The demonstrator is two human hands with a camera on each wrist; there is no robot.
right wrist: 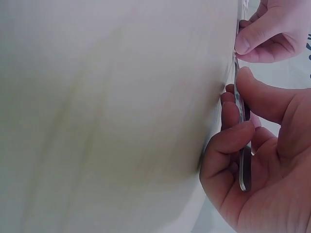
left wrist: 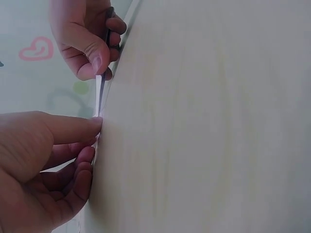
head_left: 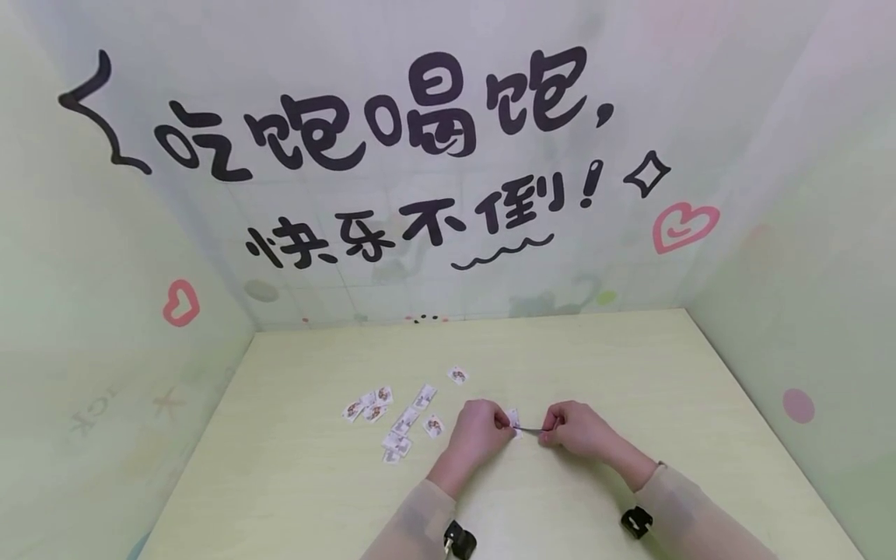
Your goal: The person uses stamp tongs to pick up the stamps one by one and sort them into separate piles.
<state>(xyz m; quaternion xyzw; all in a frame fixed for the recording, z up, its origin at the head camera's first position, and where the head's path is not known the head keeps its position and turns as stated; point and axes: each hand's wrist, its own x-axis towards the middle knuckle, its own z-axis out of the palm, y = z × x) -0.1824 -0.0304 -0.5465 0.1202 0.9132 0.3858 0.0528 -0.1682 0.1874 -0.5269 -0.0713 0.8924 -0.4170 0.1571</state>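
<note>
My right hand [head_left: 579, 428] holds slim metal tweezers [right wrist: 245, 170] between thumb and fingers, their rounded end lying across the palm in the right wrist view. The tips point left to my left hand [head_left: 477, 428]. There my left thumb and forefinger pinch a small white printed paper piece [head_left: 514, 415], mostly hidden behind the fingertips. In the left wrist view the tweezers [left wrist: 100, 92] run from the right hand down to the left fingertips. Left of my hands, several similar printed pieces [head_left: 404, 421] lie scattered, some overlapping.
The pale wooden table [head_left: 315, 498] meets a printed back wall [head_left: 448, 288] and two side walls. One loose printed piece [head_left: 458, 375] lies apart, farther back. Black wrist cameras [head_left: 636, 522] are strapped near both sleeves.
</note>
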